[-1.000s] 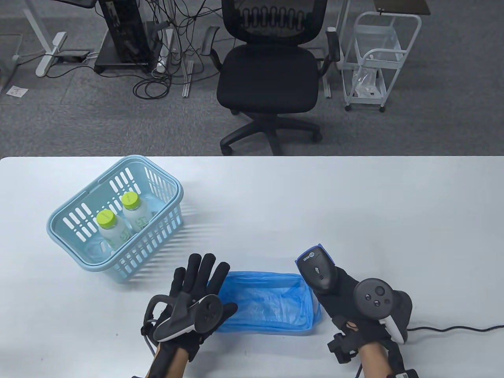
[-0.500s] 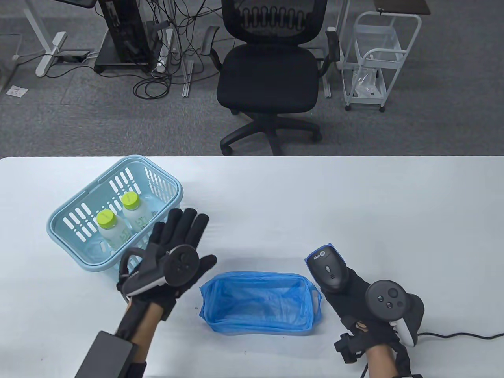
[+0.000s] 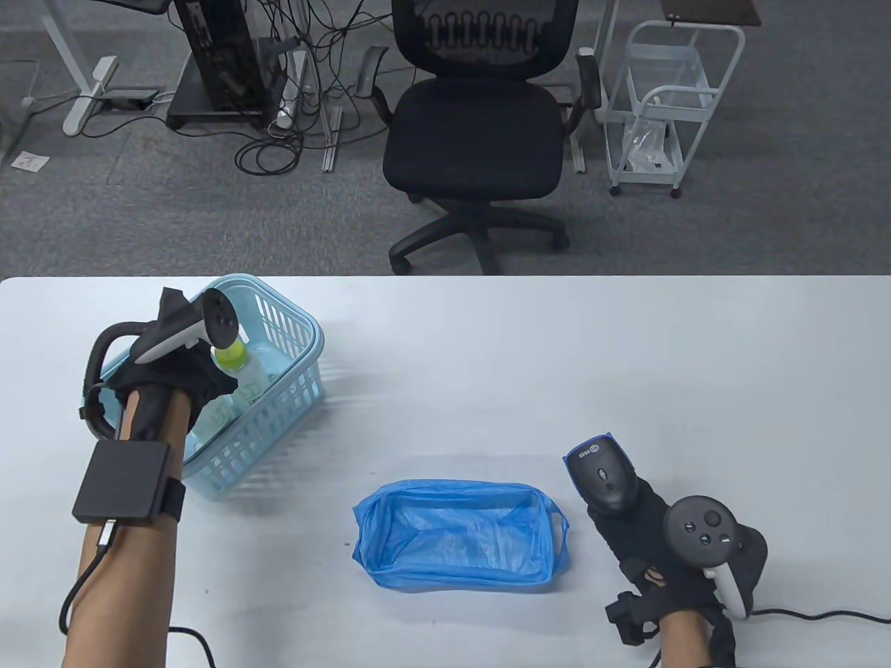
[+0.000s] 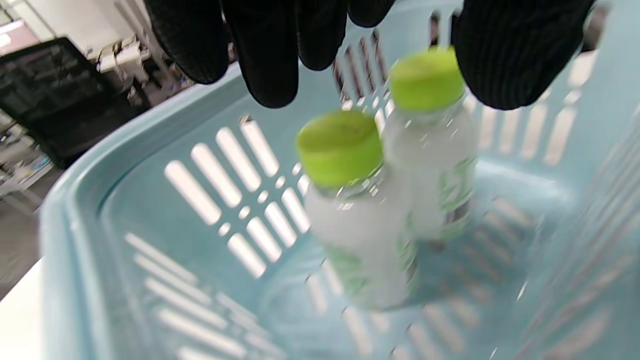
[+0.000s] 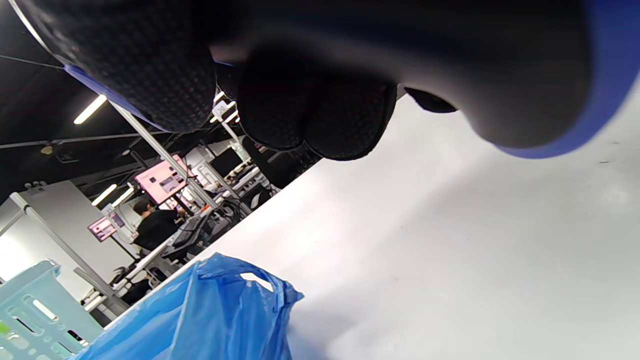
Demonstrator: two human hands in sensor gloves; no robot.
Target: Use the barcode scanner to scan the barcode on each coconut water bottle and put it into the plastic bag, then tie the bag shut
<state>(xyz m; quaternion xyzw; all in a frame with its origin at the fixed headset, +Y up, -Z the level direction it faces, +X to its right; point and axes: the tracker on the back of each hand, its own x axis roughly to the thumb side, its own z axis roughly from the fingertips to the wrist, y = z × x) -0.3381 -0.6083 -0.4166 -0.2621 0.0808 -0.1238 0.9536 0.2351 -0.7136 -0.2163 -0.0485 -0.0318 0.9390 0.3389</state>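
Light-blue slotted basket (image 3: 292, 362) holds two upright green-capped coconut water bottles (image 4: 360, 210); label text illegible. Left hand (image 3: 174, 362) above them, fingers (image 4: 270, 55) spread, touching nothing. Blue plastic bag (image 3: 459, 536) stands open. Right hand (image 3: 647, 543) grips barcode scanner (image 3: 604, 476).

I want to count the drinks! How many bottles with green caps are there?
2, both standing side by side inside the blue basket: one nearer bottle, one behind it, under the left hand.

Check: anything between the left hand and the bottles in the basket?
Nothing visible. The left hand hangs over the basket, its fingertips just above the two green-capped bottles, apart from the caps. The basket's top is open.
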